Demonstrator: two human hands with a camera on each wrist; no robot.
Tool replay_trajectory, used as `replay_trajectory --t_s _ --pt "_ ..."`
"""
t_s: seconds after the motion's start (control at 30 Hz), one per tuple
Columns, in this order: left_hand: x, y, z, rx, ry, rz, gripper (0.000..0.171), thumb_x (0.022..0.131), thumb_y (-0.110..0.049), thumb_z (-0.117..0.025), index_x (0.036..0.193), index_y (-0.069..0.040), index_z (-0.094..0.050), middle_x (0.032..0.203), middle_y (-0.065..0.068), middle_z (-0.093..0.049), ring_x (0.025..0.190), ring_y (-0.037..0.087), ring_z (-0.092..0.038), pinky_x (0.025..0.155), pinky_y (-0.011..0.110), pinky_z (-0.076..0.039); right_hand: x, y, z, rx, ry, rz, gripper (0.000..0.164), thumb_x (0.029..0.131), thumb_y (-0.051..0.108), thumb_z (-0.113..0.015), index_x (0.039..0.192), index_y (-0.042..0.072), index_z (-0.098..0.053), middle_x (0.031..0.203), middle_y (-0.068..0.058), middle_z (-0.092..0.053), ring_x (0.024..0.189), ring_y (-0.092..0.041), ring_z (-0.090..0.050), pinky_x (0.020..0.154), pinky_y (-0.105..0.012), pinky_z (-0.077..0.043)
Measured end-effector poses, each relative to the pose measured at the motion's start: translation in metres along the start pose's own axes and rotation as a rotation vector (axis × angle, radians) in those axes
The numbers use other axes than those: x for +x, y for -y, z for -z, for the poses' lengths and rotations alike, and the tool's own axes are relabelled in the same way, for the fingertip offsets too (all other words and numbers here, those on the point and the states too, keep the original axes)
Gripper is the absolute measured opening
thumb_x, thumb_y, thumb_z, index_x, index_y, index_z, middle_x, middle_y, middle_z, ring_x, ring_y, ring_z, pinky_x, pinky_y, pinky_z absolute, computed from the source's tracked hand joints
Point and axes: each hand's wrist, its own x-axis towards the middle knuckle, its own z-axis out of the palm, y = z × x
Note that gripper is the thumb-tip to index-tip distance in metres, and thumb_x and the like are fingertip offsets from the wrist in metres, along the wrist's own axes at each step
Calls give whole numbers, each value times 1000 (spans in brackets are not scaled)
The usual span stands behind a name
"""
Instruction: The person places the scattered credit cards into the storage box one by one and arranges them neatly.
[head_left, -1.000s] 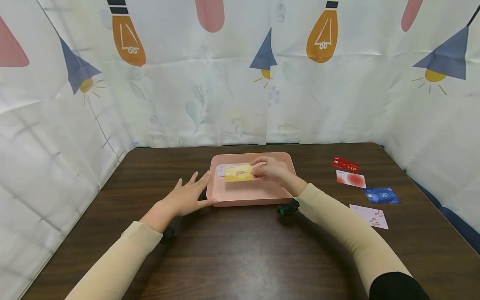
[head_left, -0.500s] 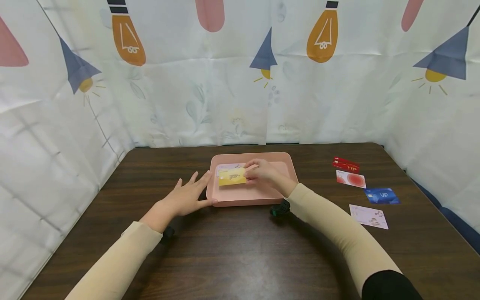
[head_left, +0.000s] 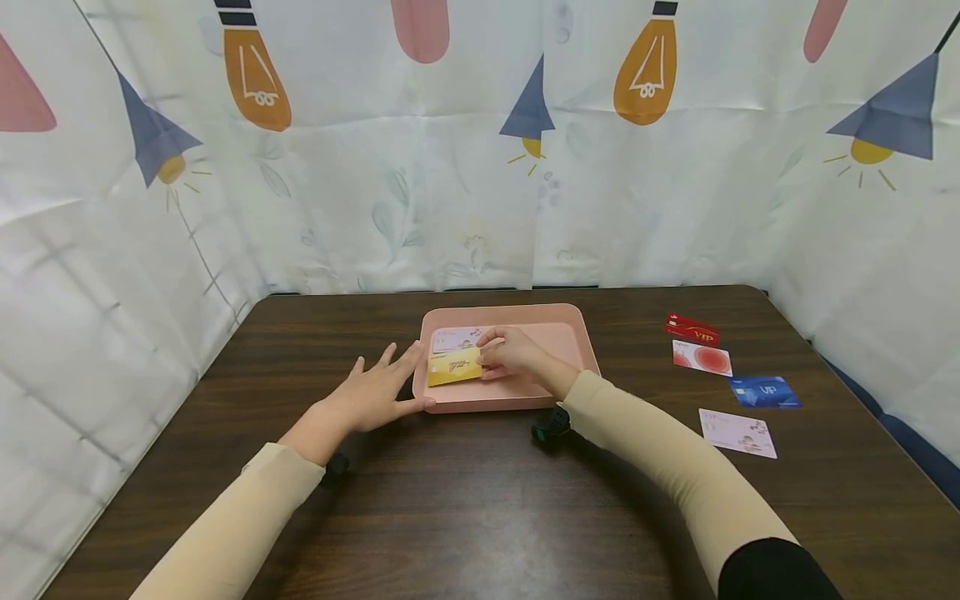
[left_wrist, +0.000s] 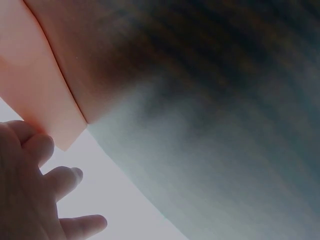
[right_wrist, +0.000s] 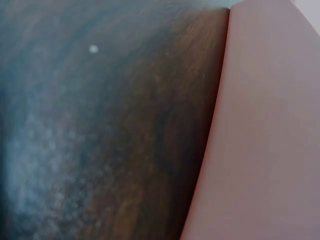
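Observation:
In the head view a pink tray [head_left: 540, 394] lies near the far side of the table. My right hand [head_left: 513, 354] reaches into it and pinches the right end of a yellow card [head_left: 453, 367]. The yellow card sits at the tray's left, just in front of a pale lilac card [head_left: 456, 337] that lies inside; my fingers cover that card's right end. With fingers spread, my left hand [head_left: 371, 396] touches the tray's left edge. Its fingertips also show at the tray wall [left_wrist: 50, 107] in the left wrist view. The right wrist view shows only tray wall [right_wrist: 265, 125] and table.
On the right of the dark wooden table [head_left: 450, 517] lie a red card [head_left: 692, 329], a white card with a red circle [head_left: 702, 357], a blue card [head_left: 765, 392] and another pale lilac card [head_left: 738, 432]. A patterned curtain [head_left: 465, 208] hangs behind.
My right hand has moved left and toward me with the yellow card, lowering it from over the lilac card to just in front of it. The left hand has stayed put.

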Motion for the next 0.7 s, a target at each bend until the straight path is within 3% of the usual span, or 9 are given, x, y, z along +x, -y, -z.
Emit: replay_trajectory --t_s 0.7 --pt "-1 -1 1 -8 1 0 98 98 -67 -54 166 -10 -12 170 12 -17 154 42 -11 114 75 -7 2 1 -2 22 11 -22 34 97 -8 -62 130 -6 -52 101 -17 -61 66 -18 -65 63 -28 -61"
